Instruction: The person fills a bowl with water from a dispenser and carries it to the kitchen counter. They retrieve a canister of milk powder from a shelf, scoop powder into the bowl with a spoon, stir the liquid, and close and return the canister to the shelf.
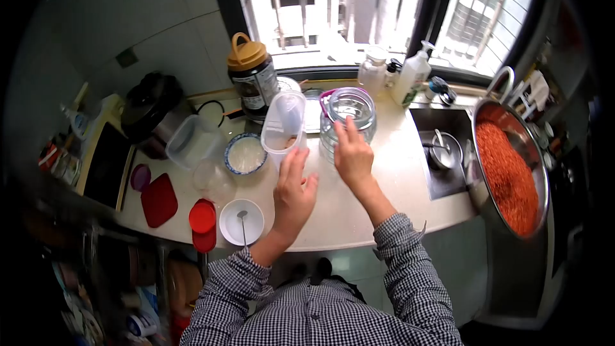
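Pale counter (346, 221), plastic tub (274, 127) just beyond left grip (295, 195), glass jar (367, 120) behind right grip (355, 157)

Along the cream bench's (346, 221) front edge, a white bowl (230, 224) is sitting beside a bright red lid (202, 216); toward the left end, a dark red lid (159, 201) is lying near a purple lid (140, 177). A blue-patterned bowl (229, 161) is standing behind. Toward the back edge, a dark jar (252, 94) is wearing a yellow-orange cap (246, 56); beside a clear tub (272, 129), a glass jar (351, 110) is showing a magenta handle (325, 106). An orange-red heap (509, 179) is lying in a silver bowl (531, 142). Black-and-white checks are covering both sleeves (410, 263).
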The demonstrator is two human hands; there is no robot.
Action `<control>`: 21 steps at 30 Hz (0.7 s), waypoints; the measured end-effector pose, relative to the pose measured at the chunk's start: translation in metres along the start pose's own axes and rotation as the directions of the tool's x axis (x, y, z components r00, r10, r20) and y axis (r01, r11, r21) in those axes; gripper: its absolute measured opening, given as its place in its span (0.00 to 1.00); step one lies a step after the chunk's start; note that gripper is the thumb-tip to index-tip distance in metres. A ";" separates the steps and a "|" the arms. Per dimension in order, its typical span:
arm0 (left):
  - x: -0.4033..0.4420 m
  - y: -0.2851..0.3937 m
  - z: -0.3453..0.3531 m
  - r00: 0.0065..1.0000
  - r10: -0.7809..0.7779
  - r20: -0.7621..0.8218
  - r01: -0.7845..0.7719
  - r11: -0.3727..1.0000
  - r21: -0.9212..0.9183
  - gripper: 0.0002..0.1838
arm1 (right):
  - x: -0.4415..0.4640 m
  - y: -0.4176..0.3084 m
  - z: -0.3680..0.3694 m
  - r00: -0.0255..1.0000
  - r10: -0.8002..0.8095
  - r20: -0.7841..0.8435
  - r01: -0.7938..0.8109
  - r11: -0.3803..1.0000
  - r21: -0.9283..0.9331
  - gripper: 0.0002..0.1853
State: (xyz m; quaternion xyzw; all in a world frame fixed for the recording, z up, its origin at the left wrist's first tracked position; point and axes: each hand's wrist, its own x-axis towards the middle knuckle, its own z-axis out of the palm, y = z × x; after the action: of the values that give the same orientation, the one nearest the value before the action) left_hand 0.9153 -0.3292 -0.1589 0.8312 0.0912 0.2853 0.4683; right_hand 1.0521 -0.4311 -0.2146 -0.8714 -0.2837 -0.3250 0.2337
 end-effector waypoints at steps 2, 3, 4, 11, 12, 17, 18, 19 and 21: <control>-0.012 0.006 -0.001 0.984 0.168 0.052 -0.170 0.984 0.045 0.29 | -0.032 -0.009 -0.026 0.994 -0.100 0.051 0.107 0.981 -0.163 0.27; -0.016 0.010 0.000 0.962 0.257 0.089 -0.262 0.964 0.048 0.29 | -0.051 -0.011 -0.035 0.990 -0.132 0.046 0.137 0.982 -0.132 0.22; -0.018 0.015 0.000 0.952 0.274 0.135 -0.283 0.958 0.047 0.30 | -0.066 -0.018 -0.053 0.990 -0.117 0.083 0.128 0.980 -0.155 0.22; -0.058 0.073 0.043 0.745 0.512 0.428 -0.493 0.854 -0.164 0.28 | -0.148 -0.016 -0.163 0.984 0.078 0.158 0.005 0.882 -0.471 0.28; -0.073 0.082 0.054 0.705 0.523 0.480 -0.479 0.849 -0.222 0.27 | -0.161 -0.012 -0.180 0.977 0.132 0.167 -0.031 0.866 -0.499 0.30; -0.160 0.140 0.113 0.522 0.646 0.557 -0.579 0.748 -0.325 0.21 | -0.235 0.020 -0.271 0.964 0.255 0.072 -0.133 0.703 -0.699 0.32; -0.182 0.149 0.129 0.487 0.673 0.557 -0.594 0.722 -0.354 0.20 | -0.254 0.028 -0.292 0.955 0.288 0.070 -0.152 0.679 -0.718 0.33; -0.205 0.159 0.144 0.453 0.697 0.555 -0.605 0.698 -0.382 0.19 | -0.276 0.037 -0.310 0.946 0.316 0.068 -0.157 0.634 -0.757 0.35; -0.252 0.183 0.172 0.401 0.716 0.572 -0.583 0.681 -0.444 0.16 | -0.321 0.055 -0.349 0.930 0.364 0.048 -0.174 0.554 -0.814 0.35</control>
State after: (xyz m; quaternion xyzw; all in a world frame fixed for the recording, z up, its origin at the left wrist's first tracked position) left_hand 0.7836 -0.6598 -0.1738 0.7965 -0.4527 0.1090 0.3856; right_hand 0.7347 -0.7873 -0.2141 -0.9449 0.0062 -0.2828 -0.1649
